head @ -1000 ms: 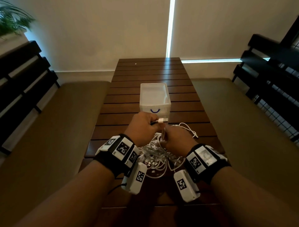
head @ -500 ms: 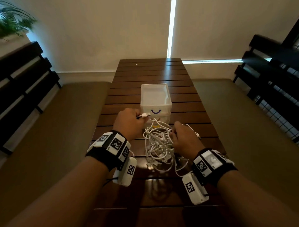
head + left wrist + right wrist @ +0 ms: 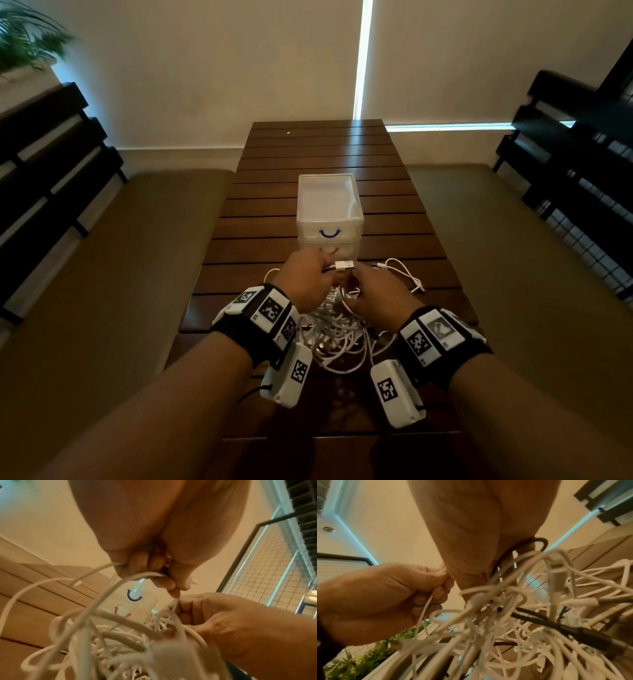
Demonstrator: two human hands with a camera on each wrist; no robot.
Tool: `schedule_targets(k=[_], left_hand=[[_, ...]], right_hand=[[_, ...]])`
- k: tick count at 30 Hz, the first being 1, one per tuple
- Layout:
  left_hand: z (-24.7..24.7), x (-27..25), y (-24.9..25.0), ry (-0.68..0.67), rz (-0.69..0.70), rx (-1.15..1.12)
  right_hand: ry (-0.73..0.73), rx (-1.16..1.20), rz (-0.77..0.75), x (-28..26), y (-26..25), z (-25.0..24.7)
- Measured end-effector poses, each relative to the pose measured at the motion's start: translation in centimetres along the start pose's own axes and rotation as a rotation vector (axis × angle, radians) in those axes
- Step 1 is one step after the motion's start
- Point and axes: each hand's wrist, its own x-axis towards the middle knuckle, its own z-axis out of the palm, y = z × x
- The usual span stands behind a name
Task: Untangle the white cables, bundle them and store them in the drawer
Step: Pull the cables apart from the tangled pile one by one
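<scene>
A tangle of white cables lies on the wooden table between my wrists, with a black cable mixed in. My left hand pinches one white cable near its USB plug, which sticks out to the right. My right hand sits just beside it, fingers curled round strands of the tangle. A small translucent drawer unit with a blue handle and a red handle stands just beyond my hands, its drawers closed.
A loose white cable end trails to the right on the table. Padded benches flank the table on both sides. Dark slatted backrests stand at left and right, a plant at far left.
My left hand swung out to the left with the USB plug, then came back to the middle. Both hands have closed in again above the tangle.
</scene>
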Motion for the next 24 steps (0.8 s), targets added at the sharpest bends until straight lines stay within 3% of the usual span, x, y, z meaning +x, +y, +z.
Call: schedule_targets(k=[4,8,10,13,16,17,20,24], left_hand=[[-0.4,0.4,-0.6,0.103,-0.085,-0.049],[-2.6,0.8,-0.8,0.338,-0.138,-0.259],[-3.8,0.8,-0.5,0.299,-0.09,-0.247],[-4.5,0.4,0.0,0.102,-0.054,-0.043],[-4.5,0.0,-0.1,0.098,-0.049,-0.001],[-4.5,-0.3,0.1,0.091,-0.034,-0.048],[-4.5,-0.9,0.7,0.087,0.028,-0.144],[-6.0,-0.9,0.0,0.21,-0.006,0.417]], right_hand=[[-0.043,-0.095,0.021,-0.5,-0.2,0.2],[-0.044,-0.177,0.009,-1.4,0.1,0.9],[-0.131,-0.194,0.04,-1.8,0.7,1.3],[-0.095,-0.05,0.094,-1.5,1.0,1.2],[0.171,0.152,0.12,-0.8,0.3,0.5],[0.193,0.22,0.098,-0.5,0.0,0.4],[0.024,0.309,0.026,0.3,-0.2,0.7],[0.041,0.817,0.185,0.5,0.2,-1.4]])
